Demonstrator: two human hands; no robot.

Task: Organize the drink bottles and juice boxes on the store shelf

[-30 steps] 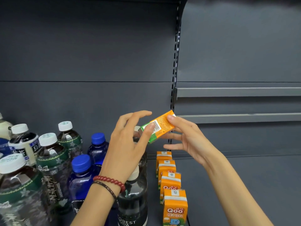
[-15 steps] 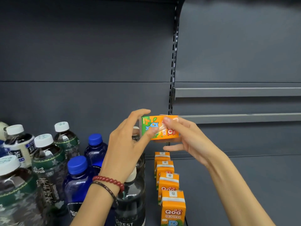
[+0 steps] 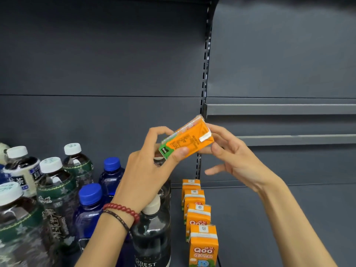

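Note:
An orange juice box (image 3: 187,140) with a green end is held tilted in the air above the shelf, its text side toward me. My left hand (image 3: 148,170) pinches its lower left end with thumb and fingers. My right hand (image 3: 231,157) holds its upper right end with the fingertips. Below, a row of several orange juice boxes (image 3: 200,218) stands front to back on the shelf floor (image 3: 269,218). To the left stand dark tea bottles (image 3: 55,193), blue bottles (image 3: 90,209) and a black bottle (image 3: 152,234).
A slotted upright post (image 3: 205,74) divides the dark back panel. Two grey rails (image 3: 279,109) cross the right bay. A white-labelled bottle (image 3: 19,170) stands at the far left. The shelf floor right of the juice box row holds nothing in view.
Both hands have turned the juice box: barcode side first, then its picture front, now the text side with the far end raised. It stays at about the same height.

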